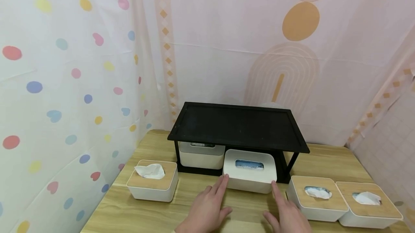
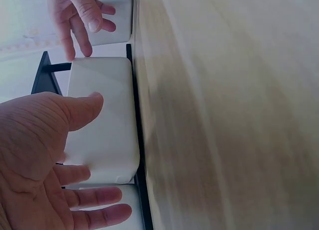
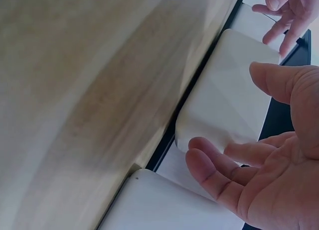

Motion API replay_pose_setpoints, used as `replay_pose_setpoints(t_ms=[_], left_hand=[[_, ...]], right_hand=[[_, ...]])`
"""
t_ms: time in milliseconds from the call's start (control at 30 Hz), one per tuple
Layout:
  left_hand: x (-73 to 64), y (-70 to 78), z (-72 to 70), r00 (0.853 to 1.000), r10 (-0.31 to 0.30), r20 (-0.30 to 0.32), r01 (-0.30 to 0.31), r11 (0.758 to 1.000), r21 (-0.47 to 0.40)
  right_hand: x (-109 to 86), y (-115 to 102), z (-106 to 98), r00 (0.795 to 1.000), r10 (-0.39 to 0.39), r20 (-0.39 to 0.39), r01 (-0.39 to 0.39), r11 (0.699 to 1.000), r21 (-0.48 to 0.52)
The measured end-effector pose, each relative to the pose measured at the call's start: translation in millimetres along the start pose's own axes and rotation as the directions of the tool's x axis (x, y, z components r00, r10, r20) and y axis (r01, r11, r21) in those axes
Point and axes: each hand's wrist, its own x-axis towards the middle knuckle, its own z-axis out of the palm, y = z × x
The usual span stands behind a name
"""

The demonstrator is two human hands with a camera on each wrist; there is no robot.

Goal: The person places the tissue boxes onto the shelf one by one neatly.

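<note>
A white tissue box [image 1: 249, 176], with an oval slot showing blue packaging, sits partly under the black shelf [image 1: 240, 125], its front end sticking out. My left hand [image 1: 206, 205] reaches to its front left corner, fingers extended and thumb apart. At the front right corner, the fingertips of my right hand [image 1: 288, 214] touch or nearly touch the box. Neither hand wraps round it; the left wrist view shows its plain front wall between the two hands. Left of it, under the shelf, stands a second tissue box [image 1: 201, 160], its top partly hidden by the shelf.
A tissue box with a wooden lid [image 1: 154, 182] stands on the wooden table [image 1: 129, 218] left of the shelf. To the right are another wood-lidded box [image 1: 319, 204] and a neighbouring tissue box [image 1: 369, 207], side by side. Patterned curtains [image 1: 207, 45] hang behind.
</note>
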Motion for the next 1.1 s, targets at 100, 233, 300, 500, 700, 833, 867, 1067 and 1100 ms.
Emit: replay_pose_setpoints(t_ms=[100,233,300,500,700,833,867,1067,1100], left_hand=[[1.0,0.0,0.1,1.000,0.011,-0.022,-0.011,1.000,0.015],[3.5,-0.4,1.3,0.998,0.025,-0.056,-0.022,0.999,0.049],[5.1,-0.7,1.9,0.997,0.030,-0.070,-0.026,0.998,0.063],[9.5,-0.5,1.8,0.998,0.022,-0.063,-0.017,0.997,0.072],[12.7,0.2,1.7,0.998,0.004,-0.055,0.000,0.998,0.070],[14.5,0.2,1.9,0.998,-0.001,-0.058,0.005,0.998,0.070],[15.0,0.2,1.9,0.998,-0.003,-0.058,0.007,0.998,0.069],[16.6,0.4,1.1,0.998,-0.006,-0.064,0.011,0.997,0.075],[16.8,0.3,1.0,0.998,-0.006,-0.068,0.011,0.997,0.076]], right_hand=[[0.7,-1.6,-1.3,1.000,-0.013,-0.008,0.013,1.000,-0.009],[0.4,-1.3,-2.0,0.998,-0.050,-0.035,0.050,0.999,-0.016],[0.3,-0.6,-2.1,0.996,-0.068,-0.053,0.067,0.998,-0.018],[2.5,0.2,-3.4,0.993,-0.091,-0.081,0.089,0.996,-0.032],[5.1,-0.4,-3.9,0.989,-0.105,-0.100,0.103,0.994,-0.030],[6.8,-1.9,-4.7,0.987,-0.117,-0.114,0.114,0.993,-0.034],[7.1,-2.3,-4.8,0.987,-0.115,-0.116,0.112,0.993,-0.031],[9.5,-4.6,-6.8,0.988,-0.110,-0.110,0.110,0.994,-0.011],[9.9,-4.8,-7.2,0.988,-0.108,-0.106,0.108,0.994,-0.009]])
